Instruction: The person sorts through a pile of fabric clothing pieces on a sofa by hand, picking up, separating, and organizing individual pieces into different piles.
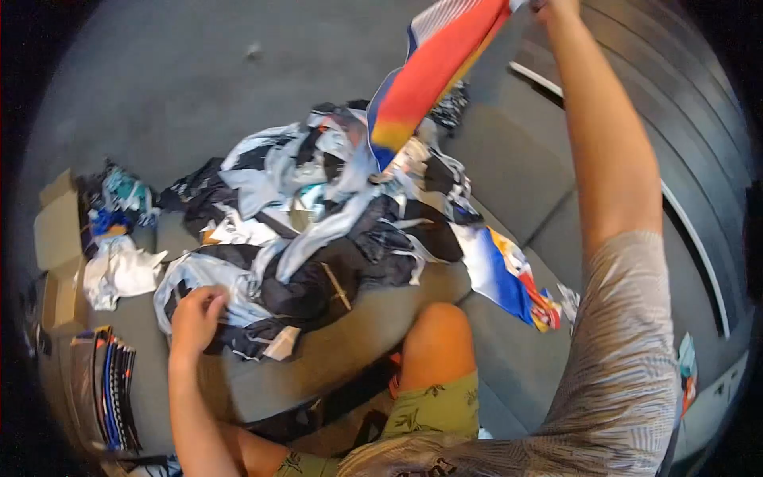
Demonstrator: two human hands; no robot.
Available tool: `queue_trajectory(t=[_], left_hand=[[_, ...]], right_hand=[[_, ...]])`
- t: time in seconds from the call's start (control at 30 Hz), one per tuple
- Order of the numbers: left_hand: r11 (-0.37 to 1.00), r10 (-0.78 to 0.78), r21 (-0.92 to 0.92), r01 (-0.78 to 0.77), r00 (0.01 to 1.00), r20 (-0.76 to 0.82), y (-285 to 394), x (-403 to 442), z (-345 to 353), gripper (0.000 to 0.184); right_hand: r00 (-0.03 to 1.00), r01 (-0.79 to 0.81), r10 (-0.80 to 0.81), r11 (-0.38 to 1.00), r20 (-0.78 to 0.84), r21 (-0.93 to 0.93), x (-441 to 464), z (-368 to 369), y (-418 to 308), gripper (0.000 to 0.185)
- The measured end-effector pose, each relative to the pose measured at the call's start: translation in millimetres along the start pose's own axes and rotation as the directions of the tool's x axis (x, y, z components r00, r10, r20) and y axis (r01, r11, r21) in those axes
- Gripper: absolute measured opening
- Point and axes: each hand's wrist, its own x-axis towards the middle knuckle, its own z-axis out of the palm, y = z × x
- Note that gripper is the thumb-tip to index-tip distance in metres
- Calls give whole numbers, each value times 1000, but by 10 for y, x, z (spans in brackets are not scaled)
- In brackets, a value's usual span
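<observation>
My right hand point(552, 8) is raised at the top edge, closed on one end of a red, yellow and blue cloth point(429, 71), which hangs down to the left over a heap. My left hand point(199, 312) is low at the left, its fingers curled close to a light blue and black garment point(230, 278); whether it grips anything is too blurred to tell. The heap of grey, black and white clothes point(318, 167) lies on the grey couch point(373, 326).
An open cardboard box point(62, 294) stands at the far left beside white crumpled material point(119, 270). Below it is a row of folded dark cloths point(111, 389). Another blue, white and red cloth point(505, 274) lies right of the heap. My knee point(437, 342) is at the couch edge.
</observation>
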Motion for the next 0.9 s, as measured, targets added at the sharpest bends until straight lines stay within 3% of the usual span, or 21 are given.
queue_trajectory(t=[0.03,0.23,0.27,0.37,0.5,0.57,0.63,0.7,0.77,0.8,0.83,0.87,0.9], left_hand=[[996,84,21,-83,996,-17,-5,4,9,16],[996,-52,-62,61,988,146,-114,22,84,18],[988,-104,-98,122,980,169,-164,17,113,18],[994,-59,-78,71,987,152,-402,-32,218,19],[999,-15,-40,21,989,149,-242,-3,404,19],[1000,-21,6,21,987,162,-67,-52,357,19],[1000,-9,6,8,988,154,-64,-86,314,19],[1000,0,5,-1,992,130,-113,-81,319,19],[998,-60,-2,62,977,203,-75,-73,327,19],[998,-67,8,66,978,199,-68,-66,346,19],[998,-63,13,61,978,197,-63,-63,369,18],[998,-61,19,58,979,193,-64,-67,377,18],[998,-58,26,55,981,187,-64,-73,367,18]], right_hand=[[1000,7,-8,999,-22,-43,-41,-280,-52,31],[973,-32,-72,899,-220,-436,-178,-1523,-470,32],[967,-45,-81,881,-243,-472,-164,-1600,-492,32],[937,-86,-127,818,-324,-569,-89,-1910,-629,33],[888,-166,-185,726,-422,-668,591,-3077,-1068,34],[861,-223,-189,695,-473,-684,1588,-3959,-1152,35],[849,-267,-162,691,-504,-672,1432,-3969,-888,36],[905,24,-393,434,-166,-901,972,-3960,-651,32],[826,320,-510,77,238,-944,368,-3998,-573,31],[904,284,-319,-44,283,-958,-23,-4073,-471,30],[872,443,-260,56,416,-895,-400,-4238,-209,26],[966,-247,185,474,-179,-845,-800,-4179,-105,24],[943,-156,332,393,-18,-906,-1298,-4265,-38,24]])
